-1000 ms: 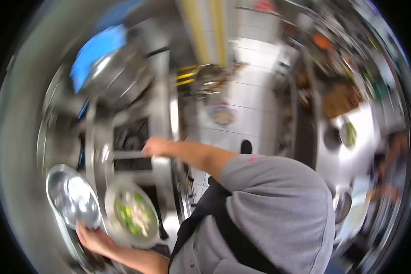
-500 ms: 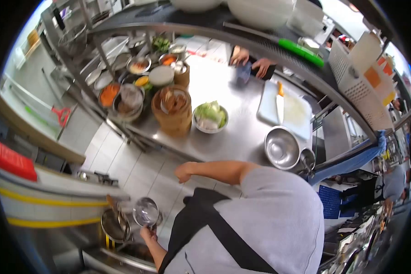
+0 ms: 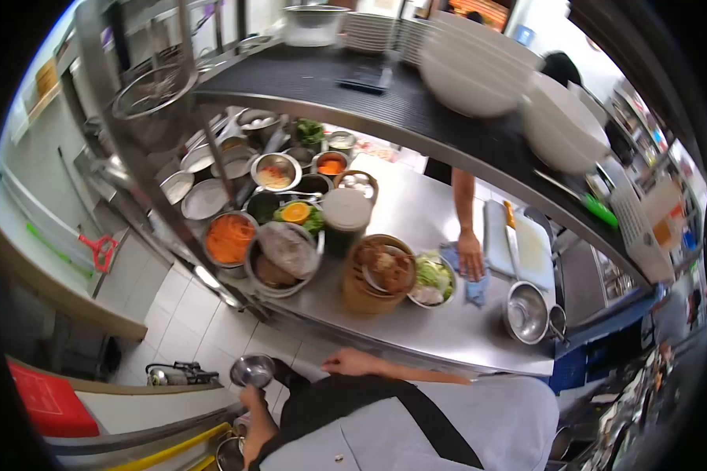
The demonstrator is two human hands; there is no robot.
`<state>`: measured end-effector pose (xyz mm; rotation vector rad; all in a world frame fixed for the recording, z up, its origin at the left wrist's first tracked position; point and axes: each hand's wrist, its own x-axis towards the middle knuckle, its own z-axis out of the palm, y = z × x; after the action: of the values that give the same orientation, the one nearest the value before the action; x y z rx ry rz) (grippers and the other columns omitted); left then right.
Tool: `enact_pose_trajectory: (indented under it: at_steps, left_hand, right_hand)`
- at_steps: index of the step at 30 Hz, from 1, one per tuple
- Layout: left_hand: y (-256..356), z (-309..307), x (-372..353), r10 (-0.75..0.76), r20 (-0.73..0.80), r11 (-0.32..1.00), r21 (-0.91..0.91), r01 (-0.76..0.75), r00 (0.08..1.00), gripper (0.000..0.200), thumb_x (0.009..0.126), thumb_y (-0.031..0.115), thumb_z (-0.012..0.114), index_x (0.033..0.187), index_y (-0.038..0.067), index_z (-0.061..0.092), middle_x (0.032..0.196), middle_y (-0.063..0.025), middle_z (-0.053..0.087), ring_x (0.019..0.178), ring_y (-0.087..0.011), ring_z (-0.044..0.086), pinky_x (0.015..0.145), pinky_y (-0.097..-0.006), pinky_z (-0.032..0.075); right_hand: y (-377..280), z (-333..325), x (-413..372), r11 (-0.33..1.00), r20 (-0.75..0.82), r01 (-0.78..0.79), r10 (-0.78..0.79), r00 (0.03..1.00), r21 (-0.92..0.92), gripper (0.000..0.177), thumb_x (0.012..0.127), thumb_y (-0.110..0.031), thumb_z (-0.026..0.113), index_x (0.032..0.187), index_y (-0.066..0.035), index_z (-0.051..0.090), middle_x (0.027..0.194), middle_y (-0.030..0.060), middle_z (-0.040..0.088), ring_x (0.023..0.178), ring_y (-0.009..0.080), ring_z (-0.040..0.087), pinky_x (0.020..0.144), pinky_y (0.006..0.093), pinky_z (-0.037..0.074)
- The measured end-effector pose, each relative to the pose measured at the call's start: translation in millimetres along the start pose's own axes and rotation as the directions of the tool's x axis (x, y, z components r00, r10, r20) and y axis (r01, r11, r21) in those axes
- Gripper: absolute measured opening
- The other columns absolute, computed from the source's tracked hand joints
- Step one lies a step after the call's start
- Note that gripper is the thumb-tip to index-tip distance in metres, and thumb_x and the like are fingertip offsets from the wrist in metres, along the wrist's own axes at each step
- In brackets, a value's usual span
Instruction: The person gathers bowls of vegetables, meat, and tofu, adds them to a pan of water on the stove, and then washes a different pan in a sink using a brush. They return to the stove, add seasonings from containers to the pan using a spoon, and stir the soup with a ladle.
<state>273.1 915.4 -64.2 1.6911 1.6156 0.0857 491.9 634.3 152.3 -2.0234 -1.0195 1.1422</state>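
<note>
Metal bowl (image 3: 253, 370), one, left grip (image 3: 252, 398)

Lt grey shirt (image 3: 514, 416), short slv on R side; thin seam down front w/ small pale button (image 3: 338, 457) nearby. Blk apron (image 3: 346, 404) over it, wide blk strap (image 3: 440, 433) running diag. across shirt. L hand (image 3: 253, 398) & R hand (image 3: 351, 363) bare, forearms too. Dk legwear (image 3: 292, 380), detail unclear.

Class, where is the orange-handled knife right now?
In the head view's right half, the orange-handled knife lies on the pale rectangular cutting board, right of the crumpled blue cloth.
</note>
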Motion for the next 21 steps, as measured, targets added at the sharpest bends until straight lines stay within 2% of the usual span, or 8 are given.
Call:
enact_pose_trajectory:
  at_steps: [1, 2, 3, 5, 7, 9, 18, 21]
  left_hand:
    - [40, -17, 10, -0.304, -0.101, 0.921, -0.284, 0.265, 0.947, 0.032, 0.08, 0.023, 0.061, 0.086, -0.008, 0.065, 0.085, -0.0236, 0.066, 0.071, -0.0254, 0.067, 0.058, -0.0421, 0.053]
    - [47, -38, 37, -0.187, -0.03, 0.958, -0.227, 0.175, 0.982, 0.044, 0.082, 0.032, 0.055, 0.079, -0.009, 0.067, 0.087, -0.0253, 0.07, 0.079, -0.0348, 0.068, 0.068, -0.0459, 0.053]
    - [29, -27, 90, -0.009, -0.37, 0.979, -0.19, -0.067, 0.929, 0.042, 0.082, 0.031, 0.051, 0.075, -0.007, 0.068, 0.088, -0.0269, 0.069, 0.082, -0.0389, 0.067, 0.075, -0.0482, 0.052]
    - [72, -80, 143, -0.005, -0.283, 0.977, 0.203, 0.065, 0.959, 0.039, 0.084, 0.036, 0.055, 0.092, 0.001, 0.072, 0.096, -0.0205, 0.071, 0.088, -0.0385, 0.068, 0.074, -0.0424, 0.055]
    - [98, -110, 226, -0.071, -0.256, 0.987, 0.12, 0.105, 0.964, 0.044, 0.083, 0.038, 0.056, 0.099, -0.001, 0.07, 0.104, -0.023, 0.069, 0.098, -0.0416, 0.066, 0.081, -0.046, 0.053]
    - [162, -153, 267, -0.327, -0.371, 0.916, -0.351, 0.195, 0.869, 0.046, 0.076, 0.037, 0.064, 0.099, -0.002, 0.069, 0.106, -0.026, 0.067, 0.1, -0.0445, 0.064, 0.087, -0.0478, 0.052]
    - [282, -228, 469, -0.101, -0.434, 0.953, -0.3, -0.038, 0.895, 0.035, 0.081, 0.03, 0.059, 0.09, -0.002, 0.069, 0.087, -0.0242, 0.069, 0.087, -0.0401, 0.069, 0.079, -0.045, 0.055]
    - [291, -226, 470, -0.146, -0.408, 0.978, -0.198, 0.069, 0.901, 0.034, 0.081, 0.03, 0.06, 0.088, -0.001, 0.07, 0.087, -0.0241, 0.07, 0.085, -0.0397, 0.069, 0.077, -0.0454, 0.055]
  right_hand:
    - [-24, -8, 22, 0.999, 0.012, -0.026, 0.026, 1.0, 0.031, 0.047, 0.096, -0.043, 0.055, 0.121, -0.004, 0.064, 0.102, 0.0141, 0.07, 0.095, 0.0286, 0.066, 0.086, 0.0374, 0.05]
    - [-48, -16, 42, 0.989, 0.031, -0.026, 0.022, 0.999, 0.144, 0.045, 0.096, -0.04, 0.057, 0.123, -0.004, 0.063, 0.102, 0.0111, 0.07, 0.096, 0.0229, 0.065, 0.086, 0.0343, 0.049]
    - [-74, -21, 66, 0.967, 0.066, -0.028, 0.012, 0.998, 0.252, 0.043, 0.097, -0.037, 0.058, 0.125, -0.004, 0.062, 0.102, 0.0082, 0.07, 0.096, 0.0173, 0.065, 0.086, 0.0313, 0.049]
    - [-119, -29, 100, 0.905, 0.057, 0.023, -0.052, 0.997, 0.424, 0.041, 0.098, -0.03, 0.058, 0.131, -0.005, 0.058, 0.103, 0.0048, 0.069, 0.096, 0.0114, 0.062, 0.087, 0.0274, 0.048]
    - [-140, -34, 134, 0.872, 0.118, 0.018, -0.087, 0.989, 0.489, 0.042, 0.1, -0.026, 0.056, 0.135, -0.004, 0.054, 0.108, 0.0061, 0.068, 0.1, 0.0122, 0.061, 0.092, 0.0267, 0.047]
    - [-152, -39, 163, 0.926, 0.196, -0.009, -0.07, 0.978, 0.378, 0.042, 0.1, -0.027, 0.055, 0.135, -0.005, 0.054, 0.11, 0.0065, 0.068, 0.102, 0.0119, 0.06, 0.094, 0.027, 0.046]
    - [-239, -56, 341, 0.849, 0.245, 0.093, -0.252, 0.936, 0.52, 0.043, 0.104, -0.034, 0.044, 0.134, -0.005, 0.055, 0.115, 0.0042, 0.065, 0.105, 0.0103, 0.055, 0.095, 0.0236, 0.04]
    - [-268, -57, 381, 0.835, 0.33, 0.054, -0.275, 0.903, 0.548, 0.052, 0.104, -0.043, 0.039, 0.135, -0.004, 0.054, 0.12, 0.0053, 0.062, 0.112, 0.0114, 0.053, 0.099, 0.0239, 0.038]
